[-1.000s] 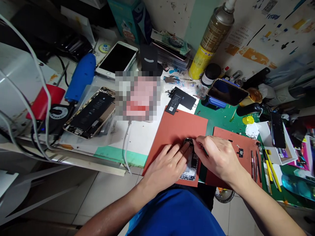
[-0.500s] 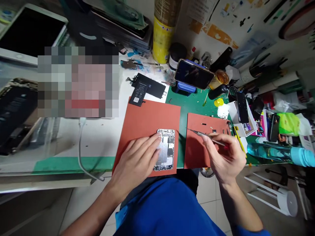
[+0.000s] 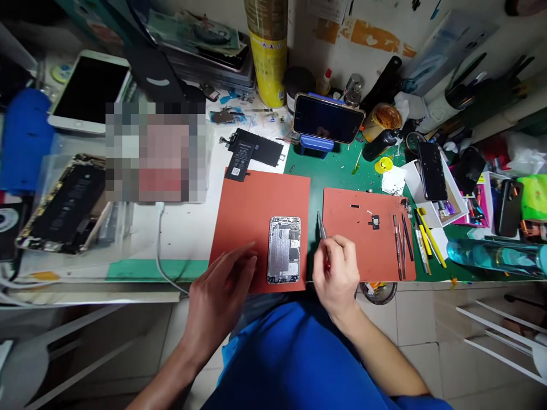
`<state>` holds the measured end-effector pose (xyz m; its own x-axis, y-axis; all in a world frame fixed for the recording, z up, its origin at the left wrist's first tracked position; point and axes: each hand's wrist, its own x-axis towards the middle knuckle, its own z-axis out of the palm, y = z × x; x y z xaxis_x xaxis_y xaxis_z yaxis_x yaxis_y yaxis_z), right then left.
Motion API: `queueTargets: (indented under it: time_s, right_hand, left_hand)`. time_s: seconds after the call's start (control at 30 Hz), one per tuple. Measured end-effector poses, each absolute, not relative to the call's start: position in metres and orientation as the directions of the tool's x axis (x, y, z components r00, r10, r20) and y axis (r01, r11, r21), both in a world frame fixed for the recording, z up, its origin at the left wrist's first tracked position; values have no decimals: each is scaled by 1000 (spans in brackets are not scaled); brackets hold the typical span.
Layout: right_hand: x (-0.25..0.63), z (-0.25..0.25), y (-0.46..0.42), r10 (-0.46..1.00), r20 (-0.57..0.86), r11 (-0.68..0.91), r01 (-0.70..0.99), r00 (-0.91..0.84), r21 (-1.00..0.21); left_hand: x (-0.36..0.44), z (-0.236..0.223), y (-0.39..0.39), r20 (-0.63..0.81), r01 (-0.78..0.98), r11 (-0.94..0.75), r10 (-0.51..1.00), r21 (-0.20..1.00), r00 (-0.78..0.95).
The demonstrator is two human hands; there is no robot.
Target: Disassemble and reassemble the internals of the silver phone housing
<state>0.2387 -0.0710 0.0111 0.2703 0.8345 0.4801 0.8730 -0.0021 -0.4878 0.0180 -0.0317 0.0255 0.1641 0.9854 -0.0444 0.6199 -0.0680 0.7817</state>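
Note:
An opened phone (image 3: pixel 280 250) lies on the left reddish-brown mat (image 3: pixel 243 208), its metal interior and boards facing up. My left hand (image 3: pixel 224 285) is just left of the phone, apart from it, fingers loosely stretched and nothing held. My right hand (image 3: pixel 336 273) grips a slim metal screwdriver (image 3: pixel 322 226) with a bit of red showing at the palm. Its thin tip points away from me over the green gap between the mats. A small dark phone part (image 3: pixel 375 222) and tinier pieces rest on the right mat (image 3: pixel 346 242).
Two loose batteries (image 3: pixel 267 149) overlap at the left mat's back edge. A phone on a blue stand (image 3: pixel 316 145) faces me. Several slim tools (image 3: pixel 404 245) and yellow-handled tools (image 3: pixel 431 239) lie on the right, beside a blue bottle (image 3: pixel 491 259). A white cable (image 3: pixel 159 245) hangs over the front edge.
My left hand has lifted off the phone and drawn back left. My right hand has moved left from over the right mat, bringing the screwdriver close to the phone. The view has shifted.

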Motion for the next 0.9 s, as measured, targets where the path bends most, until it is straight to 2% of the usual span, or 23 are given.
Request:
queueTargets:
  time_s: [0.1, 0.27, 0.37, 0.43, 0.47, 0.53, 0.6, 0.8, 0.9]
  right_hand:
    - [230, 0, -55, 846, 491, -19, 931, 209, -365]
    - [226, -7, -46, 880, 436, -50, 951, 186, -305]
    - [229, 3, -56, 892, 406, -50, 935, 200, -350]
    - [230, 14, -70, 903, 352, -59, 885, 244, -461]
    - [229, 20, -78, 913, 300, -73, 835, 276, -545]
    - [225, 28, -95, 943, 104, -146, 675, 315, -724]
    - [219, 32, -108, 938, -58, -244, 533, 342, -810]
    - [204, 25, -111, 858, -331, -435, 212, 393, -875]
    - [202, 24, -104, 833, -454, -477, -6, 316, -879]
  left_hand:
    - [21, 26, -40, -179, 569, 79, 976, 819, 122]
    - [29, 25, -44, -159, 613, 41, 977, 789, 140]
    - [33, 24, -45, -135, 644, 6, 979, 765, 151]
    - [34, 24, -45, -126, 650, -5, 980, 760, 155]
    - [35, 23, -45, -126, 651, -4, 980, 759, 154]
    - [36, 23, -45, -130, 653, 5, 981, 757, 144]
    - [37, 24, -45, -140, 654, 21, 982, 756, 130]
    - [37, 31, -43, -216, 656, 104, 972, 747, 92]
    - [36, 35, -40, -246, 693, 110, 964, 713, 101]
